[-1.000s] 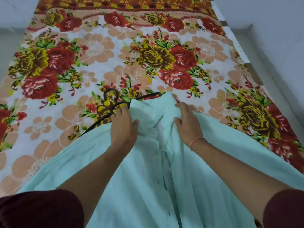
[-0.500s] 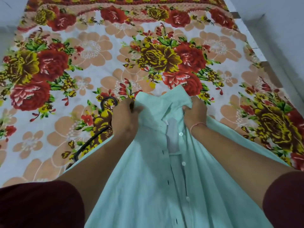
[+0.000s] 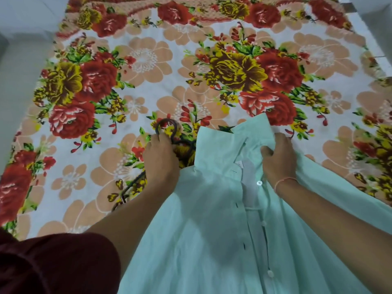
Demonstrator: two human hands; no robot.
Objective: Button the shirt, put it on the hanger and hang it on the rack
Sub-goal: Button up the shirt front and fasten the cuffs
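A mint-green shirt (image 3: 203, 240) lies collar-away on the floral bedsheet (image 3: 146, 60), its front open with white buttons and dark buttonholes showing. A dark hanger (image 3: 169, 132) lies to the left of the collar, hook pointing away, one arm running down-left and part of it hidden under the shirt. My left hand (image 3: 161, 160) rests on the hanger just below the hook, fingers curled around it. My right hand (image 3: 277, 158) grips the right side of the collar.
The bed's right edge (image 3: 373, 47) runs along a pale wall. Grey floor shows to the left of the bed (image 3: 19, 60). My dark red sleeves sit at the bottom corners.
My left hand let go of the left collar and moved left onto the hanger's neck. The right hand stays gripping the right collar. The view shifted closer.
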